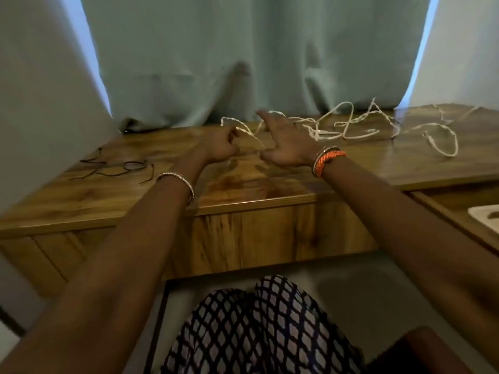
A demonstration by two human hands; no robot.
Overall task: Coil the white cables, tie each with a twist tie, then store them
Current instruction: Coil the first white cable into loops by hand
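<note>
Both arms reach out over the wooden worktop (270, 190), and the action sits right at the white cables (348, 128). They sprawl uncoiled in loose loops along the back of the worktop, their long run stretching left to right, from the middle out toward the right end, just in front of the pale green curtain (243, 63). The left hand (220, 147) has its fingers curled and pinches the near left end of a cable, which rises from the hand and loops back to the tangle. The right hand (283, 141) is spread wide, fingers straight and pointing away toward the curtain, palm turned inward, with a strand crossing at its fingers; whether it presses on that strand cannot be told through the blur. Orange and beaded bracelets (325, 160) ring the right wrist, a thin bangle (178, 182) the left. Over on the left of the worktop lie several dark twist ties (121, 167), well apart from the cables. At the right edge, a white container (486, 217) just peeks in; its contents cannot be made out
</note>
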